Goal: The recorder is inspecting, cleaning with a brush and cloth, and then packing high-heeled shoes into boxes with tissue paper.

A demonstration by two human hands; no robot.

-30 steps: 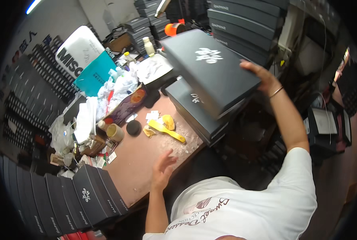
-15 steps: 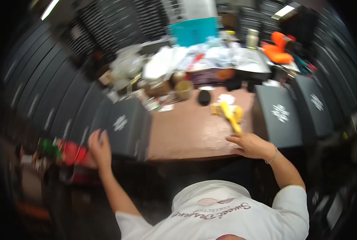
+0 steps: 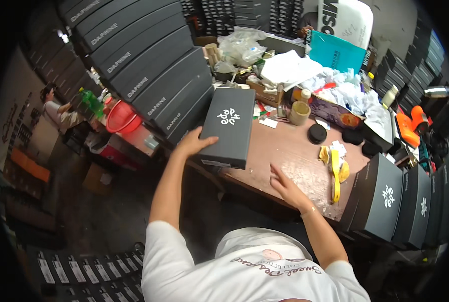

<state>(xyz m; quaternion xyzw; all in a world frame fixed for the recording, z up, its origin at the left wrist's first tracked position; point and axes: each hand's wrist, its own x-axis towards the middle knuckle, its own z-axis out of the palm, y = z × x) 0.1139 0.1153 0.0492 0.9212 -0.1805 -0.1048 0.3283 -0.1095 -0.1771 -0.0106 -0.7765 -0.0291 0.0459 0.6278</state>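
Remotely, I see the left hand (image 3: 192, 144) on a dark-grey rectangular cardboard box (image 3: 229, 138), grip unclear, right hand (image 3: 289, 189) loosely spread, empty; likely positioning, calling next for steady support.

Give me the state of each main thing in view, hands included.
Gray box: lid on
Left hand: on the gray box, grip unclear
Right hand: empty, index finger extended
Stacked boxes: closed
Yellow tool: lying flat
White paper heap: crumpled
Plastic bag: crumpled
Green bottle: upright
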